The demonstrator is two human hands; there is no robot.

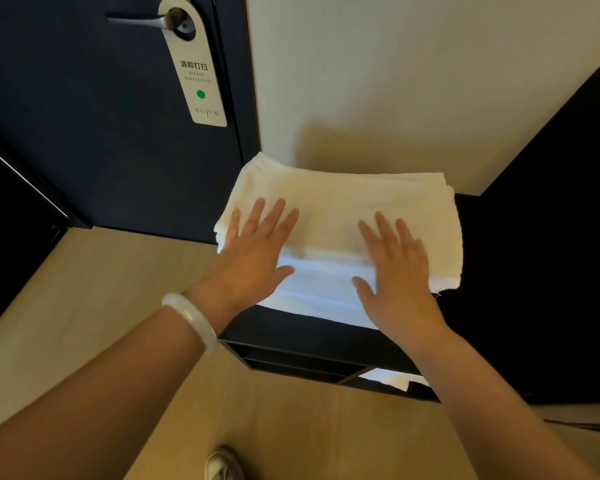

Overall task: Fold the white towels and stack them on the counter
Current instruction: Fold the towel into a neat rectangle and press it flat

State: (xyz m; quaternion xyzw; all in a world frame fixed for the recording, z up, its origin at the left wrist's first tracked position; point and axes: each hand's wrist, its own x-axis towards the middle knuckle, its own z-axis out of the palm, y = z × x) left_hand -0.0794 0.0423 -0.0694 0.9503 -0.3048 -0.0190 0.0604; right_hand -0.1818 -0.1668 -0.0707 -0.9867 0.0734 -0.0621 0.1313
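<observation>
Forearms reach in from the bottom edge, the left one wearing a pale bangle [191,320] at the wrist. Both hands lie palm down on the towel stack [340,206] with fingers straight and spread. The left hand [257,244] covers the stack's front left corner, and the right hand [395,268] sits toward its front right. Neither one pinches or curls round any cloth; they only press flat on top.

The stack shows several folded white layers along its front edge, the upper ones creamier in this light. It rests on a dark counter [291,327], with a pale wall [395,81] right behind it and a taller dark cabinet [551,202] to its right. Left of the stack is a dark door [84,133], where a room-service hanger [198,74] hangs from the handle. Below the stack, wood-toned floor [84,289] runs back to a shoe [222,464].

My reading is that the task is far along. The towels in view are folded and piled, and the flat palms suggest smoothing or squaring the top layer. No loose, unfolded towel shows. Something white [392,379] sits in the open shelf under the stack, but I cannot tell whether it is another towel waiting to be folded.
</observation>
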